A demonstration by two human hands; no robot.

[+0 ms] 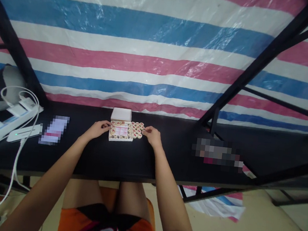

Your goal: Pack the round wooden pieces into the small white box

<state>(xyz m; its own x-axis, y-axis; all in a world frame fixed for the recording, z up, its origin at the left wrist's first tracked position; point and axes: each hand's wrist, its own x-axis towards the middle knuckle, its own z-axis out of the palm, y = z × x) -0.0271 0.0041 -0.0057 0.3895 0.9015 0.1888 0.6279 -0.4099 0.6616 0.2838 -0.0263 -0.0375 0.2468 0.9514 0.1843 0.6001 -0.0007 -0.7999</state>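
Note:
A shallow white box [120, 139] stands on the black table, with round chess pieces along its inner sides and a folded white paper with red lines [121, 130] in its middle. Behind it lies a white lid [122, 114]. Several round pieces with red characters [136, 130] lie in a group against the box's right side. My left hand [100, 128] is at the box's left edge, its fingers bent together at a piece there. My right hand [152, 135] touches the right side of the group, thumb and fingertips pinched; what they hold is too small to tell.
A phone-like blurred item [54, 130], a white device [24, 133] and a power strip with cables [8, 123] are on the left. A pixelated item [218, 152] lies right. Black metal bars [260, 64] slant before a striped sheet [139, 47].

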